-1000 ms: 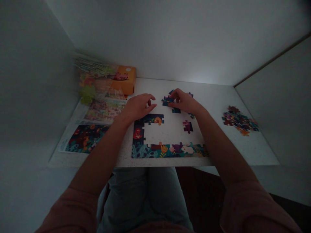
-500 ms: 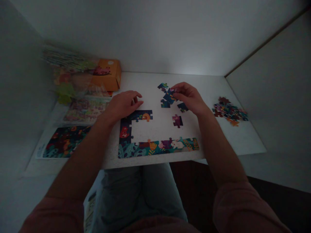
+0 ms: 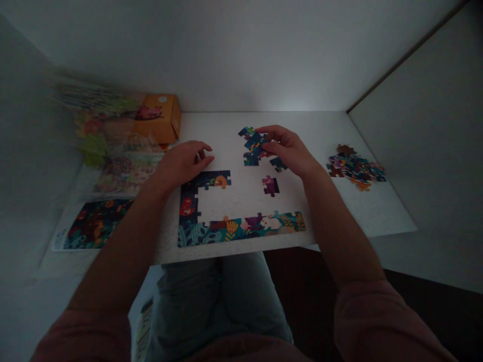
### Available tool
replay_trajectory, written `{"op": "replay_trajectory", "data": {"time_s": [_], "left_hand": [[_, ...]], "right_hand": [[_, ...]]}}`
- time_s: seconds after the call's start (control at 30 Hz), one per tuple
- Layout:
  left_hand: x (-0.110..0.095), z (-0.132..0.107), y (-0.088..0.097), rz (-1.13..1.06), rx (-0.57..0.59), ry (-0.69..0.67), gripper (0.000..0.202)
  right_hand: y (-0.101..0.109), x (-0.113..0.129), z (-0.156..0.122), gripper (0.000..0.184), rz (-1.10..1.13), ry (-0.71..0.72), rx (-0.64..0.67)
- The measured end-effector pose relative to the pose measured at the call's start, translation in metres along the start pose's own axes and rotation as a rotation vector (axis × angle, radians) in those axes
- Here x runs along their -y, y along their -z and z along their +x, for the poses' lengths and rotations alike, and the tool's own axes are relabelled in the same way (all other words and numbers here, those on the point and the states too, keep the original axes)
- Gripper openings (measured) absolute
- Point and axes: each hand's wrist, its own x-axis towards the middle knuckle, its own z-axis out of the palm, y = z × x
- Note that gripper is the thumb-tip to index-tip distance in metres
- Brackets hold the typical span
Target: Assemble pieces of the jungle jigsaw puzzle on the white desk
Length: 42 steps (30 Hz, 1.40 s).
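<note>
My right hand (image 3: pixel 290 153) pinches a dark blue puzzle piece with orange marks (image 3: pixel 254 144) between thumb and fingers, over the upper middle of the white tabletop. Beside it lie a green-and-blue piece (image 3: pixel 246 132) and a teal piece (image 3: pixel 250 159); another dark piece (image 3: pixel 278 164) is partly under the hand. Nearer to me lies a purple piece (image 3: pixel 270 186). My left hand (image 3: pixel 184 162) rests, fingers apart and holding nothing, at the upper left corner of the joined puzzle border (image 3: pixel 241 229), which runs along the bottom, the left side and part of the top.
A heap of loose puzzle pieces (image 3: pixel 354 167) lies on the right. On the left are an orange box (image 3: pixel 158 118), clear plastic bags of pieces (image 3: pixel 121 171) and a dark picture sheet (image 3: pixel 96 223). White walls close in the table (image 3: pixel 377 216) at the back and sides.
The view has shifted slightly, moving everything a little left in the picture. My right hand has moved the pinched piece slightly left and away from me. My left hand stays by the border.
</note>
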Motion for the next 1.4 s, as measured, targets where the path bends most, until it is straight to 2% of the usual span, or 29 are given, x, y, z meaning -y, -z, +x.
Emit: {"op": "replay_trajectory", "data": {"time_s": [0.13, 0.33, 0.5, 0.97, 1.2, 1.3, 1.4], "left_hand": [[0.001, 0.0, 0.0, -0.008, -0.011, -0.002, 0.035], [-0.001, -0.001, 0.001, -0.022, -0.023, 0.001, 0.034], [-0.003, -0.001, 0.003, -0.016, -0.028, 0.005, 0.034], [-0.006, -0.001, 0.006, -0.016, -0.01, 0.017, 0.04], [-0.003, 0.0, 0.007, -0.026, -0.007, -0.004, 0.041], [-0.002, 0.0, 0.007, -0.037, -0.013, -0.015, 0.042], [-0.002, 0.0, 0.007, -0.039, -0.027, -0.02, 0.044]], "right_hand": [[-0.002, -0.004, 0.0, 0.041, 0.01, -0.045, -0.024], [0.001, -0.007, 0.002, 0.046, -0.004, -0.034, -0.034], [0.008, -0.003, 0.002, 0.044, -0.042, -0.024, -0.093], [0.04, -0.02, 0.012, 0.036, -0.179, 0.046, -0.252], [0.04, -0.016, 0.01, 0.037, -0.213, -0.036, -0.357], [0.052, -0.017, 0.007, 0.036, -0.268, -0.079, -0.416], [0.069, -0.024, 0.002, 0.034, -0.392, -0.14, -0.533]]}}
